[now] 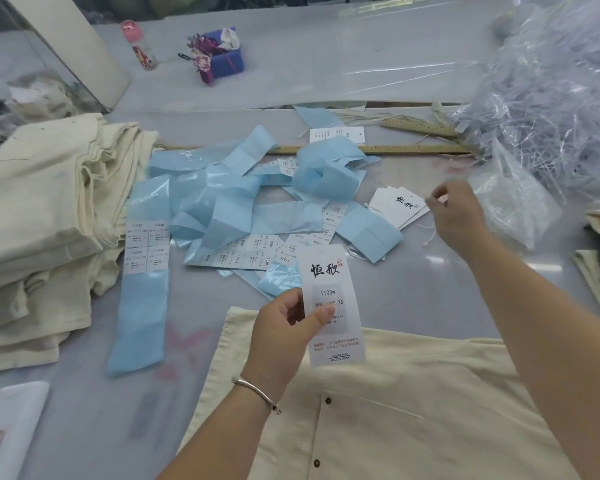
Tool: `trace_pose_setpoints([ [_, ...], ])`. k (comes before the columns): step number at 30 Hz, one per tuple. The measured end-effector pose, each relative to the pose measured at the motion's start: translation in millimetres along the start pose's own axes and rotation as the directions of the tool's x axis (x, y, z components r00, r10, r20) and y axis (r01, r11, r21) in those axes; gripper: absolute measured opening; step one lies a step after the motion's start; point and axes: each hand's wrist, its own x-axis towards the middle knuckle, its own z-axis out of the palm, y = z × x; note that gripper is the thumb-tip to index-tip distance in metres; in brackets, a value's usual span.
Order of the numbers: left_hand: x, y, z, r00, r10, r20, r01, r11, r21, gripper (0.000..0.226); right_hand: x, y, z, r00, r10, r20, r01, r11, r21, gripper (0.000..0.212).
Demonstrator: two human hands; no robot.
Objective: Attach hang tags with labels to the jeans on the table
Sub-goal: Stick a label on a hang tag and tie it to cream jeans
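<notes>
1. Hands: two, left hand and right hand.
2. Wooden rulers: two.
3. Bottle: one.
4. Hang tag held up: one.
5. Stacks of cream jeans: one; stacked pieces uncountable.

jeans: cut off below | hang tag: small print unreadable

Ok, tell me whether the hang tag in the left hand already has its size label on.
On: the hang tag in the left hand shows a "1103# XS" label.
</notes>
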Motion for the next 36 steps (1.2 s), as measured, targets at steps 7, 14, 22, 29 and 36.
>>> trace_pose_setpoints([
  [7,-15,24,-17,0.891,-0.182,0.416,0.422,0.672,-0.609,0.028,-84,-98,-38,0.893,-0.051,0.448,-0.436,0.152,0.887,0.016],
  [14,-31,38,-30,0.807,-0.194,0.558,0.576,0.464,-0.673,0.032,-207,-133,-20,0.748,-0.112,0.655,-0.629,0.198,0.752,0.025],
  [22,-54,40,-78,0.838,-0.173,0.518,0.530,0.486,-0.695,0.040,-310,-136,20,0.912,0.239,0.332,-0.406,0.629,0.663,0.013],
  [29,-84,37,-113,0.840,-0.153,0.520,0.448,0.735,-0.508,0.028,-344,-183,55,0.882,0.325,0.342,-0.472,0.604,0.642,0.028],
  [36,-98,24,-147,0.905,-0.095,0.415,0.227,0.932,-0.283,0.039,-359,-211,80,0.813,0.384,0.438,-0.558,0.297,0.775,0.028],
])
